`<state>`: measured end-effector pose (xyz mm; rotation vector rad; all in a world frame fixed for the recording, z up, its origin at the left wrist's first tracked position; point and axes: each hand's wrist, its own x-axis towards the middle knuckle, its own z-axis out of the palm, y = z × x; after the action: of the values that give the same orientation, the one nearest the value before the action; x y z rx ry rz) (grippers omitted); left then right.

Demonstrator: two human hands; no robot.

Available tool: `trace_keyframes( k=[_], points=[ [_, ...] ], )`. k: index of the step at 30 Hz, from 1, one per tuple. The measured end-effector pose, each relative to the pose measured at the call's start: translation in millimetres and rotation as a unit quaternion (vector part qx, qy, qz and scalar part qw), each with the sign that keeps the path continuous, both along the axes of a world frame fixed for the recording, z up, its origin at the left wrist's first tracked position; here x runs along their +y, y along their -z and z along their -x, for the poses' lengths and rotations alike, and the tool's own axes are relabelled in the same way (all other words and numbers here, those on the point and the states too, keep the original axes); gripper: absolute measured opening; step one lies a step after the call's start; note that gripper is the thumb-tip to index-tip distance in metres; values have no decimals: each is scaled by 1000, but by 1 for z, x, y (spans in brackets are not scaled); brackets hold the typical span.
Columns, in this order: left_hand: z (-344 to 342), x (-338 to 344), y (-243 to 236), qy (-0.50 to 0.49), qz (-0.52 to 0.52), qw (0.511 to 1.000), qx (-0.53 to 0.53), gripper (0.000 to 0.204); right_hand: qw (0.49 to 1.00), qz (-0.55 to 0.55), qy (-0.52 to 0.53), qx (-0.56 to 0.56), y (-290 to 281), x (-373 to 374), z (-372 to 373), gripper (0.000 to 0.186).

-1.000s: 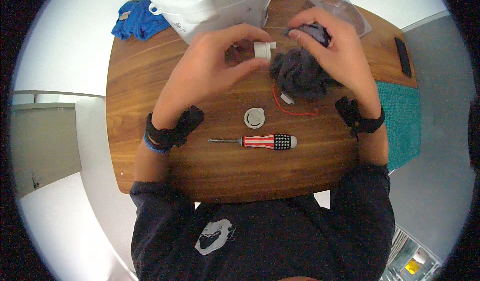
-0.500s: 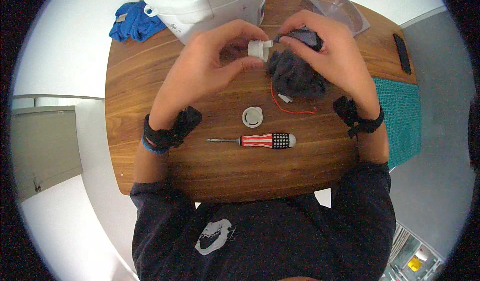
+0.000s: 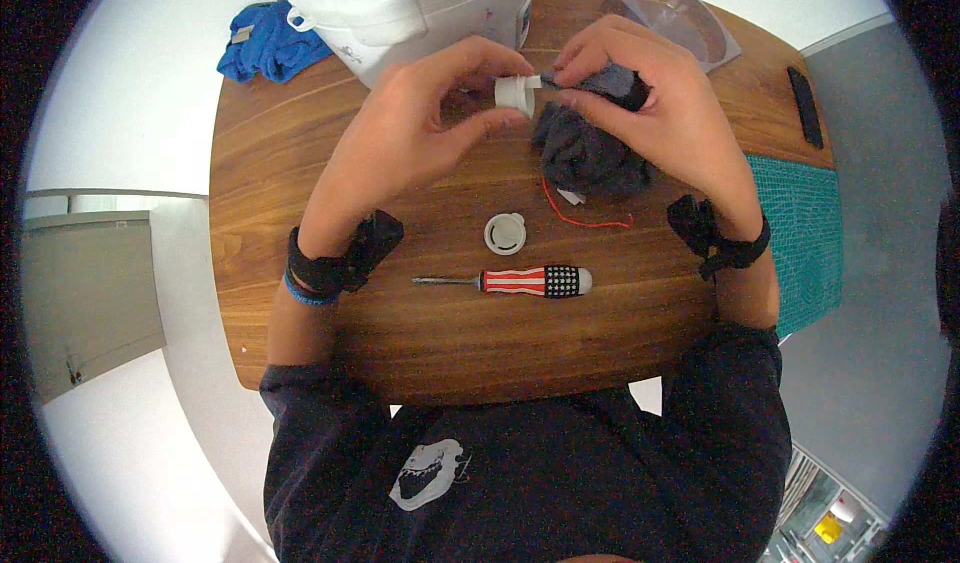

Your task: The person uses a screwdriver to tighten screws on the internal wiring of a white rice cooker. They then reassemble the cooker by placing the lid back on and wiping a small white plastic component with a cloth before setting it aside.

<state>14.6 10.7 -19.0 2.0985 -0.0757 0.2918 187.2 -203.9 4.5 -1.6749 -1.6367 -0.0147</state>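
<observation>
My left hand (image 3: 405, 118) is closed around a small white plastic cup-shaped part (image 3: 512, 95), its short spout pointing right. My right hand (image 3: 665, 88) grips a bunched dark grey cloth (image 3: 590, 153), which hangs below the fingers toward the table. A pinched tip of this cloth meets the end of the spout; whether it goes inside I cannot tell. Below my hands, a round white cap (image 3: 505, 234) lies on the wooden table (image 3: 620, 333). Nearer to me is a screwdriver (image 3: 535, 282) with a striped and starred handle, its shaft pointing left.
A large white appliance (image 3: 400, 13) stands at the back beside a blue cloth (image 3: 270, 48). At the back right lies a clear plastic piece (image 3: 690, 23). A black bar-shaped object (image 3: 804, 108) and a green mat (image 3: 795, 243) are along the right edge. A red cord (image 3: 585, 224) runs out beside the grey cloth.
My right fingers have shifted a little, bringing the cloth's tip against the spout. The white part has turned slightly in my left hand. The cap and screwdriver have stayed put.
</observation>
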Motion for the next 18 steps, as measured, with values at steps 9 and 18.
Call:
trace_keyframes(
  k=[9, 18],
  points=[
    [-2, -2, 4, 5, -1, 999, -50, 37, 998, 40, 41, 26, -4, -2, 5, 18],
    [6, -10, -15, 8, -44, 998, 36, 24, 996, 42, 60, 55, 1, 0, 8, 18]
  ],
)
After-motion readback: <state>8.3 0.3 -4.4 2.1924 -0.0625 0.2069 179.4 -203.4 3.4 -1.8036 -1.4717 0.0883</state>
